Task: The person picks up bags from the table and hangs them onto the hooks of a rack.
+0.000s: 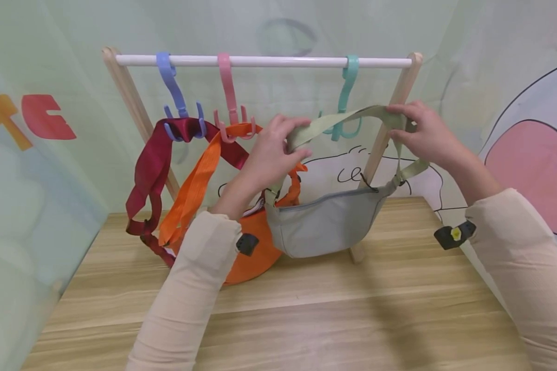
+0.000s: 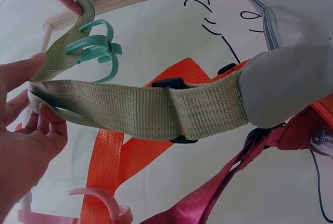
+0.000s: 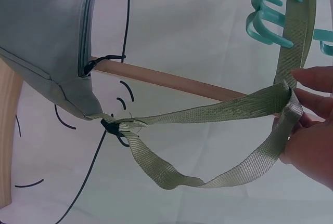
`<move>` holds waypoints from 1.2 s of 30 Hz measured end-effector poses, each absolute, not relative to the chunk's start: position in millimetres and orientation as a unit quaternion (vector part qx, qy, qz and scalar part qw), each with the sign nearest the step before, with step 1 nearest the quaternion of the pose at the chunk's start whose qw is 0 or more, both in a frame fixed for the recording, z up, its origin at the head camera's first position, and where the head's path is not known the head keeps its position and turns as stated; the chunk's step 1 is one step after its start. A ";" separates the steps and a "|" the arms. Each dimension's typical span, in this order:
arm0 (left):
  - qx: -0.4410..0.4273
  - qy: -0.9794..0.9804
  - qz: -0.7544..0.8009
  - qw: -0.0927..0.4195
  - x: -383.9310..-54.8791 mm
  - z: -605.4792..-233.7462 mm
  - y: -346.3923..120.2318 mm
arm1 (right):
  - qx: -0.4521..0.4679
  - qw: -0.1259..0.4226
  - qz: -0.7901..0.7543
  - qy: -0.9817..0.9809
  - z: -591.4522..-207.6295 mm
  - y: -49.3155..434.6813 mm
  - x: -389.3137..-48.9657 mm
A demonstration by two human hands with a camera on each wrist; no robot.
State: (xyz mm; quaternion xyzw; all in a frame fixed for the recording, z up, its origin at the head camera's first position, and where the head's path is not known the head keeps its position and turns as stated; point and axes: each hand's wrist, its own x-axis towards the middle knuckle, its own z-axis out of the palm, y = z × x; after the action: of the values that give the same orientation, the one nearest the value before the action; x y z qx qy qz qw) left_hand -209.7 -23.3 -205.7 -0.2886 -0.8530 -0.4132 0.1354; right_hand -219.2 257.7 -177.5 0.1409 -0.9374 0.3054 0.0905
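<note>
A grey bag (image 1: 325, 221) hangs above the table from its light green webbing strap (image 1: 343, 119). My left hand (image 1: 273, 149) pinches one side of that strap between thumb and fingers. On the other side, my right hand (image 1: 424, 131) holds the strap too, and a loose loop of webbing dangles below its fingers in the right wrist view. Between the two hands the raised strap overlaps the lower prongs of a teal hook (image 1: 349, 77) in the head view. A black slider buckle (image 2: 174, 83) sits on the strap near the bag's left end.
A white rail (image 1: 283, 61) on wooden legs carries the hooks. The blue hook (image 1: 170, 77) bears a dark red strap (image 1: 150, 170); the pink hook (image 1: 227, 87) bears an orange strap (image 1: 197, 185). Behind my left forearm is an orange bag (image 1: 255, 252), low over the wooden table (image 1: 306, 319).
</note>
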 end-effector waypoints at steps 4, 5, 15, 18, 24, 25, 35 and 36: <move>-0.287 -0.854 -0.411 0.139 -211.1 -207.8 -25.1 | 0.142 0.094 0.302 -0.938 -178.5 259.2 -218.0; -0.287 -0.854 -0.411 0.139 -211.4 -208.2 -25.5 | 0.142 0.095 0.302 -0.938 -178.8 259.6 -217.8; -0.281 -0.855 -0.412 0.141 -214.2 -211.7 -27.8 | 0.144 0.094 0.310 -0.935 -180.1 262.9 -212.7; -0.284 -0.851 -0.416 0.149 -215.3 -213.2 -28.7 | 0.142 0.097 0.307 -0.936 -180.4 263.4 -212.0; -0.295 -0.842 -0.421 0.165 -216.3 -215.2 -30.5 | 0.143 0.098 0.307 -0.936 -180.5 264.4 -211.2; -0.297 -0.840 -0.422 0.166 -216.3 -215.2 -30.5 | 0.143 0.097 0.308 -0.936 -180.6 264.6 -211.1; -0.305 -0.836 -0.427 0.161 -218.2 -215.7 -29.9 | 0.139 0.091 0.308 -0.937 -181.1 267.3 -210.1; -0.305 -0.836 -0.427 0.160 -218.3 -215.7 -29.8 | 0.139 0.091 0.308 -0.937 -181.3 267.5 -210.1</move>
State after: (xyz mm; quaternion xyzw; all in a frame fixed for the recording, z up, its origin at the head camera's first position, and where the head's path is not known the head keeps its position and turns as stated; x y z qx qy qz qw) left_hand -218.3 -29.8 -215.7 -0.3048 -0.8361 -0.4271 0.1600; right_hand -210.1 267.5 -181.3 0.1390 -0.9369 0.3076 0.0910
